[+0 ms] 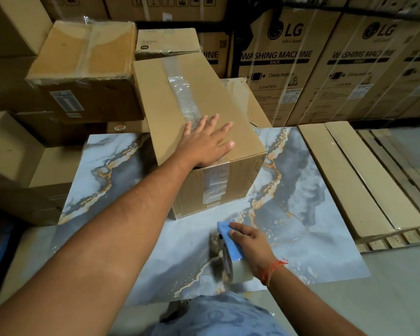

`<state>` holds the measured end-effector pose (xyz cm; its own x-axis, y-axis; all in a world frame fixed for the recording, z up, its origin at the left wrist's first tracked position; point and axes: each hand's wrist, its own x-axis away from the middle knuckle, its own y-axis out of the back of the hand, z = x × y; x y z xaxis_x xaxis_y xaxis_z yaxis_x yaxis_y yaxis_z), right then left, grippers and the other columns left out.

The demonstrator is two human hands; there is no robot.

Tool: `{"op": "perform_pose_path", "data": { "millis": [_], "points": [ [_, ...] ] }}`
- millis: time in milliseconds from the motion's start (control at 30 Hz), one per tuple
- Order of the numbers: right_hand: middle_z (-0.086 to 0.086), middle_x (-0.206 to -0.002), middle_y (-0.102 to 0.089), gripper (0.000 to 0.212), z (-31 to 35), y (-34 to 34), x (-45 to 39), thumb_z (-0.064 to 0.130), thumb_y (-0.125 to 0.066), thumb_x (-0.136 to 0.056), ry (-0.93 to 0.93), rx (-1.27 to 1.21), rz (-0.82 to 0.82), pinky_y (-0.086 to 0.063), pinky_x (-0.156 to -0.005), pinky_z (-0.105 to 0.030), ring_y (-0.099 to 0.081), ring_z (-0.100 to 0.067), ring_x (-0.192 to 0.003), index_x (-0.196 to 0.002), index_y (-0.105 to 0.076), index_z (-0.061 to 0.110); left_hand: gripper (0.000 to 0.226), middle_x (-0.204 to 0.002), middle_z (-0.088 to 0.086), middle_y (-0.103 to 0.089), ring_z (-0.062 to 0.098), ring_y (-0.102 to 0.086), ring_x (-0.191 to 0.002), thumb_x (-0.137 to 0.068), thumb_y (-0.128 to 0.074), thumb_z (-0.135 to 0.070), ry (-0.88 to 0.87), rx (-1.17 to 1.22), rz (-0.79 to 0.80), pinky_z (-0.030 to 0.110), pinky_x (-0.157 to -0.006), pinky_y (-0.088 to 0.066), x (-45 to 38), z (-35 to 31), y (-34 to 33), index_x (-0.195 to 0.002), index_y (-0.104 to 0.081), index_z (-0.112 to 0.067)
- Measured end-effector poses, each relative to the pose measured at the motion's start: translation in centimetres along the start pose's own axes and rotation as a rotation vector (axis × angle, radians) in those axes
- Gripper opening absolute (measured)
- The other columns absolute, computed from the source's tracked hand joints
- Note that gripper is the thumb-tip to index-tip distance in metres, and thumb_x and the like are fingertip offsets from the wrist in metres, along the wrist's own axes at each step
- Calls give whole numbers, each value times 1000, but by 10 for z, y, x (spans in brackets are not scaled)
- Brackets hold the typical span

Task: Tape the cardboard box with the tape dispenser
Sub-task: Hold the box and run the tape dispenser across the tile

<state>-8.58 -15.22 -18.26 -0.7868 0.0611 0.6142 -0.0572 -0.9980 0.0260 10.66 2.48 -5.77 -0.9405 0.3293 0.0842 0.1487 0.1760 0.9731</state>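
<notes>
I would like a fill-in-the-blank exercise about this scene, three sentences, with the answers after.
1. The left hand lies flat on top of the cardboard ____.
2. The right hand rests on the blue tape ____, down on the marble-patterned sheet.
3. A strip of clear ____ already runs along the top of the cardboard box and down its near side.

Answers: box; dispenser; tape

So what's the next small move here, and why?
Probably lift the dispenser up to the box. The right hand grips it low on the marbled sheet, away from the box, while the left hand lies flat on the lid. Tape already runs along the top seam and down the front.
</notes>
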Motion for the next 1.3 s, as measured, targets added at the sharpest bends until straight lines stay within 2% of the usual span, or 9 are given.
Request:
{"op": "perform_pose_path", "data": {
  "millis": [133, 267, 333, 400, 467, 700, 900, 1067, 1300],
  "points": [
    [-8, -121, -70, 33, 12, 2, 8, 17, -70, -92, 161, 126, 21, -61, -76, -28, -71, -20, -90, -125, -70, 19, 67, -172, -5, 10, 21, 9, -159, -98, -17, -72, -7, -5, 1, 57, -124, 6, 1, 0, 0, -159, -2, -50],
    [12, -123, -67, 42, 17, 10, 15, 19, -70, -90, 381, 468, -46, -55, -99, -34, -67, -12, -109, -131, -66, 27, 67, -172, -5, 10, 21, 9, -159, -97, -16, -72, -6, -15, -7, 56, -124, 6, 1, 1, -1, -159, -1, -51],
    [14, -123, -69, 45, 14, 16, 17, 21, -68, -89, 448, 609, -100, -56, -96, -34, -68, -12, -109, -133, -64, 32, 67, -172, -6, 10, 21, 8, -159, -97, -15, -73, -4, -16, -8, 56, -124, 6, 0, 0, -1, -158, -1, -51],
    [7, -123, -73, 48, 9, 22, 18, 23, -65, -89, 485, 754, -167, -55, -87, -30, -69, -19, -107, -136, -61, 34, 67, -172, -6, 9, 21, 8, -159, -97, -15, -73, -3, -22, -8, 56, -124, 6, 0, 0, -2, -159, -2, -51],
    [-2, -122, -73, 52, 4, 29, 18, 22, -63, -90, 490, 850, -218, -48, -82, -29, -66, -26, -108, -141, -56, 31, 67, -172, -6, 9, 21, 8, -159, -97, -15, -73, -3, -25, -8, 56, -124, 5, 0, 0, -1, -159, -2, -51],
    [-10, -133, -67, 54, -9, 61, 9, 16, -64, -89, 443, 930, -313, -49, -101, -37, -62, -32, -122, -141, -56, 25, 66, -172, -7, 10, 20, 9, -159, -97, -14, -73, 0, -23, -1, 56, -125, 5, 1, 0, -1, -158, -2, -52],
    [-13, -128, -69, 54, -17, 78, -6, 13, -59, -92, 417, 1003, -354, -51, -96, -38, -64, -35, -115, -144, -54, 26, 66, -172, -8, 10, 19, 10, -158, -97, -14, -73, 4, -27, 6, 56, -125, 5, 1, 0, -1, -158, -1, -52],
    [-18, -109, -68, 60, -26, 89, -20, 7, -53, -93, 374, 1141, -373, -52, -79, -38, -64, -38, -98, -148, -48, 30, 66, -172, -10, 10, 17, 10, -158, -96, -13, -74, 8, -30, 7, 56, -125, 4, -1, 2, -4, -158, -2, -53],
    [-19, -114, -62, 68, -34, 103, -34, 3, -51, -93, 386, 1264, -337, -49, -88, -41, -59, -38, -104, -152, -39, 32, 65, -172, -11, 10, 16, 9, -158, -96, -13, -74, 12, -44, 7, 55, -126, 3, -2, 2, -4, -157, -1, -54]
  ]
}}
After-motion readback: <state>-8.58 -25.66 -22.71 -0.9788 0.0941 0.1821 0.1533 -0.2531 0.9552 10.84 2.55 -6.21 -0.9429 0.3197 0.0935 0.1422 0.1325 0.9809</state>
